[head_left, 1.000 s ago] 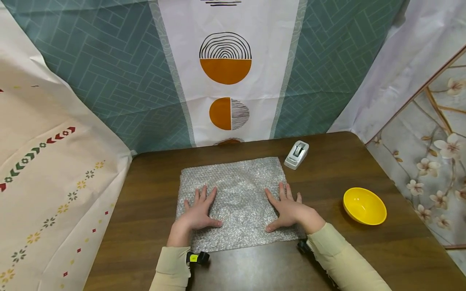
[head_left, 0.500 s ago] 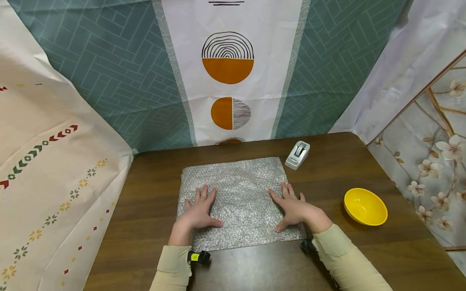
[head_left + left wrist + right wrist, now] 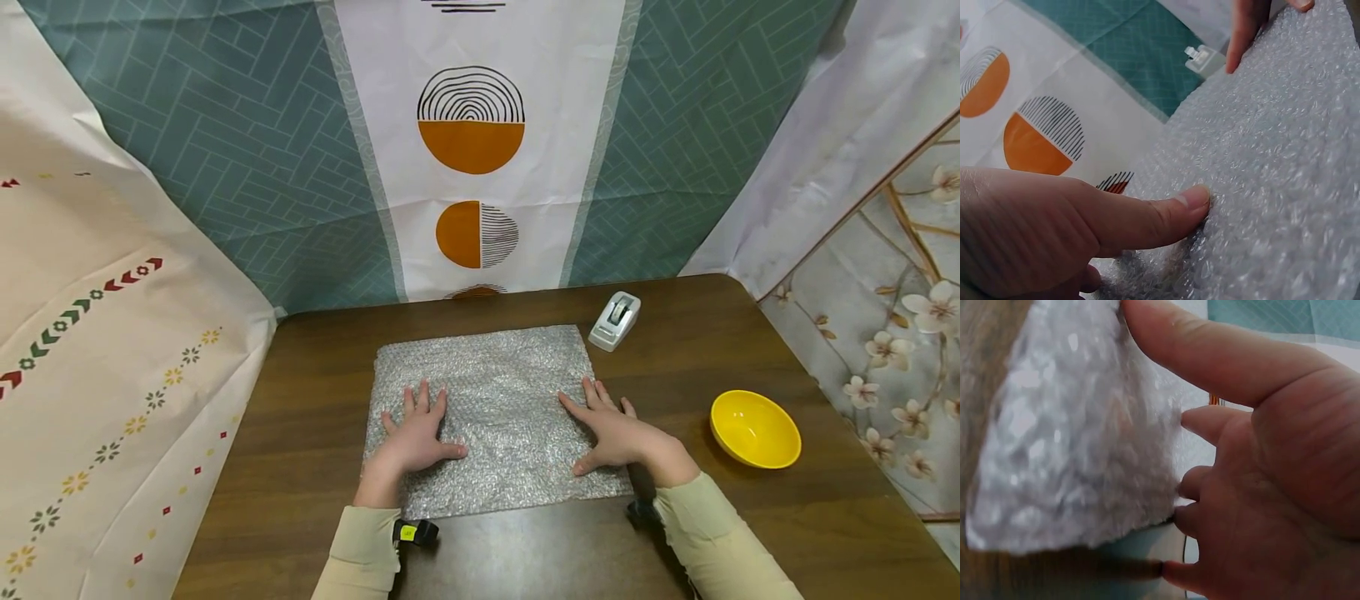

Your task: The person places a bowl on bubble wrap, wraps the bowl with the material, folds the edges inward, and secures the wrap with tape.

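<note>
A sheet of bubble wrap [image 3: 502, 392] lies flat on the brown wooden table, filling much of the left wrist view too. On its left part rests my left hand [image 3: 416, 437], fingers spread and pointing away from me. In the left wrist view that hand's thumb [image 3: 1166, 219] touches the plastic. My right hand [image 3: 615, 433] is at the sheet's right edge, fingers spread, with its fingertips on the wrap in the right wrist view. Neither hand grips anything.
A white tape dispenser [image 3: 615, 321] stands just beyond the sheet's far right corner. Farther right on the table [image 3: 300, 433] sits a yellow bowl [image 3: 755, 429]. Patterned cloths [image 3: 322, 208] hang behind and on both sides.
My right hand has slid to the right, toward the bubble wrap's right edge. My left hand has barely shifted. The sheet, bowl and dispenser keep their places.
</note>
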Demonstrator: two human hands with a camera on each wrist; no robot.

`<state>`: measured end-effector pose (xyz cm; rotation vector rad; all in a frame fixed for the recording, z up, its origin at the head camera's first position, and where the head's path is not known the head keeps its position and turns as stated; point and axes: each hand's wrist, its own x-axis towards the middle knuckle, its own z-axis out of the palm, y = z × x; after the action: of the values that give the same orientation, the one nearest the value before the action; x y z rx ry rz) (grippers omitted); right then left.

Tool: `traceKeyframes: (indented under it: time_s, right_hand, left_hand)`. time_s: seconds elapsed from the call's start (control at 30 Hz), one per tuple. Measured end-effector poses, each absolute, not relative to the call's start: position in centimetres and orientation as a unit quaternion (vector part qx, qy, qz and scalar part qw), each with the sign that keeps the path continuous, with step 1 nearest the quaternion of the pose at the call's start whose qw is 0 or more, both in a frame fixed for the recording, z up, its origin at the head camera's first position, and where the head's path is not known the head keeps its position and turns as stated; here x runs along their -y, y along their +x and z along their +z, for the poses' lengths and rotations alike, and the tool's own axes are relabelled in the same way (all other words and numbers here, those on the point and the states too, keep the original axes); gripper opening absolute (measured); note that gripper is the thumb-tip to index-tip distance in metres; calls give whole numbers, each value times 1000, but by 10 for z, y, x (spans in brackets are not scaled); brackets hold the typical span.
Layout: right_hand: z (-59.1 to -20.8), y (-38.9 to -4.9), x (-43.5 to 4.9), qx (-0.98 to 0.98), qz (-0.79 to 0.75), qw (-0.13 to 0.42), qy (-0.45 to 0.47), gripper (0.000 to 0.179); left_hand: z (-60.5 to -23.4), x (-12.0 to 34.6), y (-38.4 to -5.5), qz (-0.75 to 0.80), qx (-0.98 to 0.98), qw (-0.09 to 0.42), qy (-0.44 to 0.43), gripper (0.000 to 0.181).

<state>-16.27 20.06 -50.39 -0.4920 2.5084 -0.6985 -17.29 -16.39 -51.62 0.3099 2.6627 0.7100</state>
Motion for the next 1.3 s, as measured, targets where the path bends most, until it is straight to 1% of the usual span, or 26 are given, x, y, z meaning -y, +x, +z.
traceKeyframes:
  time_s: [0.13,0.37,0.6,0.8,0.93,1.13,1.2,1.3]
  right_hand:
    - [-504,-161,-212,-909,-295,219,-196,101]
    - [-490,-149,-228,-908,-342,174,-168,85]
    - [-464,-131,-244,-917,-360,98,-139,68]
    - [-446,-114,-264,-917,-387,47,-89,60]
    - [-438,-105,-280,-922,-381,25,-68,57]
    - [-435,-95,-305,-931,-361,-14,-42,52]
    - [-435,-92,-315,-937,-346,-28,-23,51]
    - [-435,-88,-330,-945,-323,-43,16,52]
  left_hand:
    - [-520,163,-175,255,-943,188,104,111]
    - [-520,163,-173,243,-947,180,113,110]
    - [-526,166,-172,236,-946,181,131,112]
    - [-529,167,-172,249,-942,181,130,112]
    - [-526,166,-172,238,-946,183,120,113]
    - [-531,169,-174,250,-943,186,118,114]
    - [-531,170,-175,251,-942,187,120,114]
    - [-531,169,-174,256,-942,176,125,114]
